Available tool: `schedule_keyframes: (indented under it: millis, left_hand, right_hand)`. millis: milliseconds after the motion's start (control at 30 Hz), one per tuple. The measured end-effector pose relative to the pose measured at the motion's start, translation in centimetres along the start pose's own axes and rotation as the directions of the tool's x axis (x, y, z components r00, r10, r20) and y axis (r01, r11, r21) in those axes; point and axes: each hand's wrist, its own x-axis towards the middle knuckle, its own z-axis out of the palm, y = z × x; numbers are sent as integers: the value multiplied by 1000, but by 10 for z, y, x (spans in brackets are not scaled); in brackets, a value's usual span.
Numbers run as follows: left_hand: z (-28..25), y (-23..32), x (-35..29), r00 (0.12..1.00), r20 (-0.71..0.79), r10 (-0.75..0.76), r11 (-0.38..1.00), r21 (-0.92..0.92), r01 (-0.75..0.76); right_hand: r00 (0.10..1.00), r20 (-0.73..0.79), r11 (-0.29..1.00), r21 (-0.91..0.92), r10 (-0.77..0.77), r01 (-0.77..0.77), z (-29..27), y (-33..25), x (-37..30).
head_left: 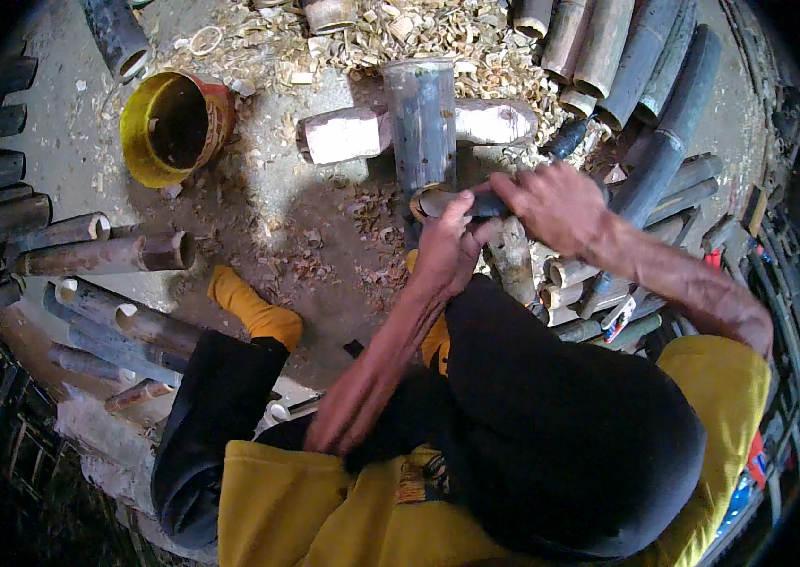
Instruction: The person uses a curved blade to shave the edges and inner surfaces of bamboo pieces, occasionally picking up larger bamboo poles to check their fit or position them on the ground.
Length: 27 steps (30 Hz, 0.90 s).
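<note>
A short dark bamboo tube (487, 206) lies crosswise between my two hands, its pale open end toward the left. My left hand (447, 248) grips it from below, with the thumb up over its side. Closed around its right end is my right hand (553, 210), the fingers bent over the top. Just beyond the hands, a thick grey bamboo tube (421, 123) points away from me and rests across a pale log (348, 135). The short tube overlaps its near end; whether they touch, I cannot tell.
A yellow-rimmed bucket (156, 170) stands at the far left. Wood shavings (475, 38) cover the far floor. Bamboo tubes lie on the left (107, 255) and in a stack on the right (655, 161). My yellow-socked foot (258, 307) is on the floor.
</note>
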Motion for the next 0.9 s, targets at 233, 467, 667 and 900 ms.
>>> schedule_keyframes:
  millis: [233, 467, 667, 900]
  left_hand:
    - [-12, -19, 12, 984, 13, 176, 929, -332, -161]
    - [8, -19, -11, 975, -223, -13, 957, 280, 76]
    - [-10, 47, -4, 843, -379, -382, 478, 699, 531]
    - [-14, 25, 7, 901, 365, -236, -245, 874, -419]
  right_hand:
    - [903, 138, 830, -358, -406, 427, -46, 10, 48]
    - [989, 141, 919, 394, -52, -8, 39, 7, -11]
    - [882, 4, 306, 937, 471, -168, 149, -120, -6]
    - [935, 86, 611, 735, 345, -293, 72, -57, -30]
